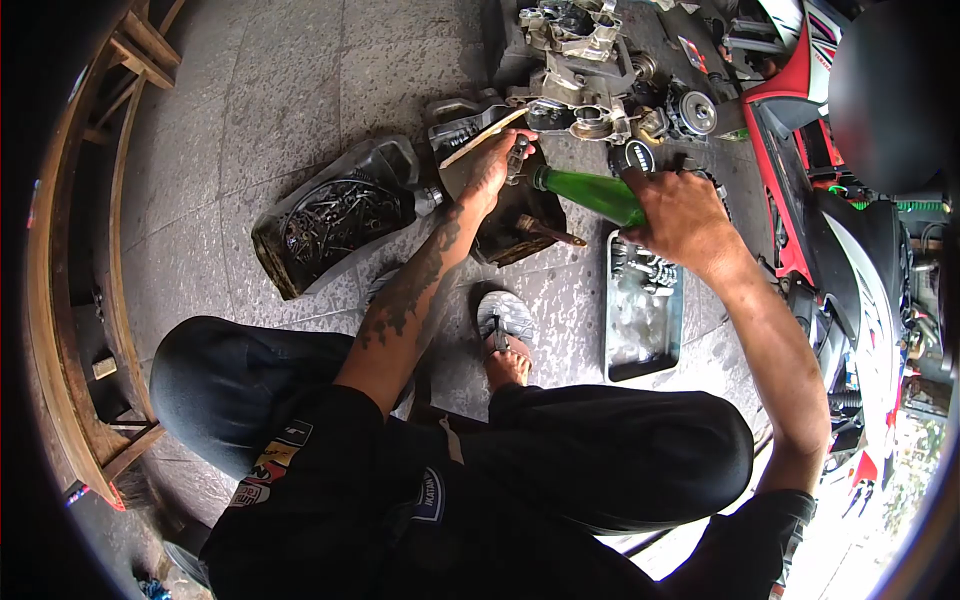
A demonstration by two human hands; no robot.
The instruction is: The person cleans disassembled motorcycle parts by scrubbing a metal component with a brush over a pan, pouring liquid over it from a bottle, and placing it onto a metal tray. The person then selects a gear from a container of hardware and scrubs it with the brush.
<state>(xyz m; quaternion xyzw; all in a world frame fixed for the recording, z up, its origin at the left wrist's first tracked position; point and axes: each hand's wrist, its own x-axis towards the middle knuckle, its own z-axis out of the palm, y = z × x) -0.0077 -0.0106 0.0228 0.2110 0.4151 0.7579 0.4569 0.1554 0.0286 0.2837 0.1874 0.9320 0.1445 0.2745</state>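
My right hand (685, 222) is wrapped round a green glass bottle (592, 194), which is tilted so its neck points left. The bottle's mouth is close to a small grey metal part (517, 160) in my left hand (488, 176). My left fingers are closed on that part; its exact kind is unclear. Both hands are over a dark cut-open plastic container (488, 245). A brush (552, 232) lies in it near the right edge. A pale wooden strip (484, 138) slants across its far side. Whether liquid is flowing from the bottle cannot be made out.
Left stands a cut jerrycan (268, 232) full of bolts and small parts. A metal tray (673, 345) with parts lies below my right hand. Engine casings (572, 103) are at the back. A red and white motorbike (778, 180) borders the right, a wooden bench (122, 215) the left.
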